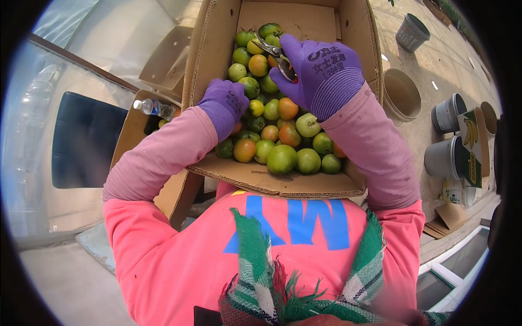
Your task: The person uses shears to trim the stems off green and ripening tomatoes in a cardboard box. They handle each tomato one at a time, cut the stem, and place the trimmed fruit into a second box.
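Observation:
A cardboard box (281, 188) in front of me holds a heap of green, yellowish and orange-tinged tomatoes (282, 159). My right hand (316, 67), in a purple work glove, grips small pruning shears (274, 53) over the heap. Their metal blades point to the upper left, above the tomatoes, and their handles are partly hidden by the hand. At the box's left side, my left hand (226, 102) reaches down among the tomatoes in a matching glove. Its curled fingers are beside a green tomato (250, 87); whether they hold something is hidden.
To the left, another cardboard box (126, 122) contains a plastic bottle (154, 108) and some tomatoes. Several buckets (412, 33) stand on the ground to the right, near a banana-printed carton (472, 140). Plastic sheeting (38, 122) hangs at the far left.

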### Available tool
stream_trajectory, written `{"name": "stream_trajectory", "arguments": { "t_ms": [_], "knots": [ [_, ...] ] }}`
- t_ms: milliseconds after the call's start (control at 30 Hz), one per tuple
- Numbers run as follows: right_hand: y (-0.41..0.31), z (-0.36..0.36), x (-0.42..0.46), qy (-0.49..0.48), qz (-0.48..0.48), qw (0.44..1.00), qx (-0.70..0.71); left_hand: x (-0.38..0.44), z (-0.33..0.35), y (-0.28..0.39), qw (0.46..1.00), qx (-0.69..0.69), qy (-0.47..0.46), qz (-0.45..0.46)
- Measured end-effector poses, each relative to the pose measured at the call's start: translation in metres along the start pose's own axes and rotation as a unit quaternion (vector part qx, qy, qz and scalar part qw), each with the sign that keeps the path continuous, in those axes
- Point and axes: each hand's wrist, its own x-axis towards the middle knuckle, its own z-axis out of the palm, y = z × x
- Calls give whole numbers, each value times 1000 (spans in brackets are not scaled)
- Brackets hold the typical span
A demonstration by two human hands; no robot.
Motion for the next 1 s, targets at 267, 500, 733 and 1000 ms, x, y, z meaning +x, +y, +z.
{"name": "stream_trajectory", "arguments": {
  "t_ms": [267, 500, 733, 1000],
  "knots": [
    [2, 5, 0, -6, 5, 1000, 28, 6, 7, 0, 1000, -13, 11, 3],
    [4, -2, 0, 28, 11, 999, 30, -19, 4, -25, 758, -478, 439, 71],
    [-4, -2, -1, 20, -13, 999, -22, -35, 0, -46, 452, -819, 345, 75],
    [-15, 5, -3, -4, -31, 991, -128, -44, -7, -44, 512, -779, 355, 70]
  ]
}}
